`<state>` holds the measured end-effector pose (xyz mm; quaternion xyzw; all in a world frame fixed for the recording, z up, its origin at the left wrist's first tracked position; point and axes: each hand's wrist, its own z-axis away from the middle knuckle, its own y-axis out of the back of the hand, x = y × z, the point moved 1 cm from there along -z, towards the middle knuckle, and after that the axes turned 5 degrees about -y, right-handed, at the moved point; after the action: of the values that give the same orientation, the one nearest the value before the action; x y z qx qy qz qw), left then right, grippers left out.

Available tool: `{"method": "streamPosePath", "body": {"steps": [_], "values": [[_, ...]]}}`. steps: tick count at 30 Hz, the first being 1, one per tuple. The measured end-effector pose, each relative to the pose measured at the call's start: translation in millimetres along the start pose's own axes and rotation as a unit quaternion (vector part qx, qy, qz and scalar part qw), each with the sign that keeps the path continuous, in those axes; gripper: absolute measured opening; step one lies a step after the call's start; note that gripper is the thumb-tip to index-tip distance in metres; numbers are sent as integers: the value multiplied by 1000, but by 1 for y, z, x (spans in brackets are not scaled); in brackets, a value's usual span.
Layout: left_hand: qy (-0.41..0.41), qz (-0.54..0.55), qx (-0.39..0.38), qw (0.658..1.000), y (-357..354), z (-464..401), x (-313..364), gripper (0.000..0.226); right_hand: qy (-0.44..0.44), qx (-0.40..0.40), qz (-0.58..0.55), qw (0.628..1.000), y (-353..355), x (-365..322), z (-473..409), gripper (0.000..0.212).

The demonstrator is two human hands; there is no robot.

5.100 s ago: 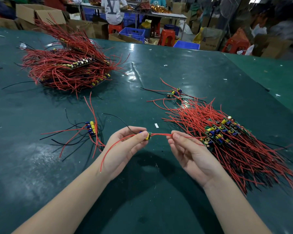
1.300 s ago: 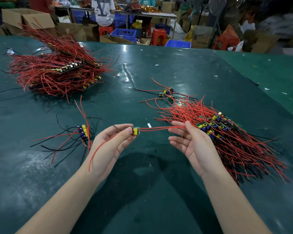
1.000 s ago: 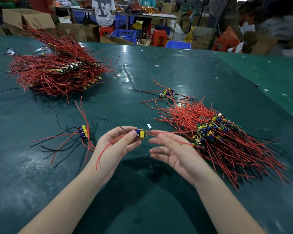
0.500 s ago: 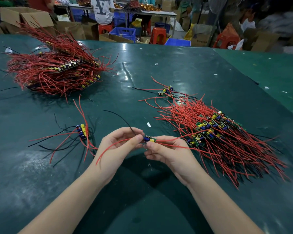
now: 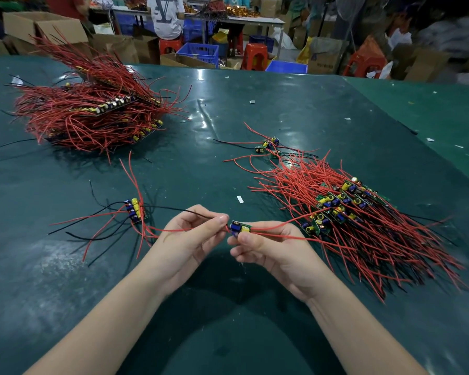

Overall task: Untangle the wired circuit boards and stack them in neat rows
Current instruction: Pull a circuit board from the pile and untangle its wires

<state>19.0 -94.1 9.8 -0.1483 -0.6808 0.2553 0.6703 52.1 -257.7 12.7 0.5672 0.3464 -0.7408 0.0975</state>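
A small green circuit board [image 5: 240, 228] with blue and yellow parts hangs between my hands above the table. My right hand [image 5: 271, 251] pinches the board from below with thumb and fingers. My left hand [image 5: 191, 236] pinches the red and black wires that run left from the board. Two red wires lead right from the board toward a tangled pile of boards [image 5: 341, 209]. A short stack of boards [image 5: 134, 211] with splayed wires lies left of my left hand. A few loose boards [image 5: 268, 144] lie further back.
A large heap of red-wired boards [image 5: 92, 115] sits at the far left of the green table [image 5: 309, 109]. Small white scraps [image 5: 240, 199] dot the surface. Beyond the far edge are cardboard boxes, blue crates, red stools and seated people.
My right hand slid left along the red wires from the pile to the board and now pinches it. The left hand shifted from the board to its left-side wires.
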Motion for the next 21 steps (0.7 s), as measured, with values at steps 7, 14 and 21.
{"method": "streamPosePath", "body": {"steps": [7, 14, 21], "values": [[103, -26, -42, 993, -10, 2, -5, 32, 43, 34, -5, 998, 0, -3, -3, 18], [14, -31, -9, 999, -2, 0, -5, 23, 83, 80, 125, 985, 2, -2, -2, 22], [32, -10, 32, 999, 0, -1, -7, 18, 71, 88, 163, 980, -3, 1, -2, 23]]}}
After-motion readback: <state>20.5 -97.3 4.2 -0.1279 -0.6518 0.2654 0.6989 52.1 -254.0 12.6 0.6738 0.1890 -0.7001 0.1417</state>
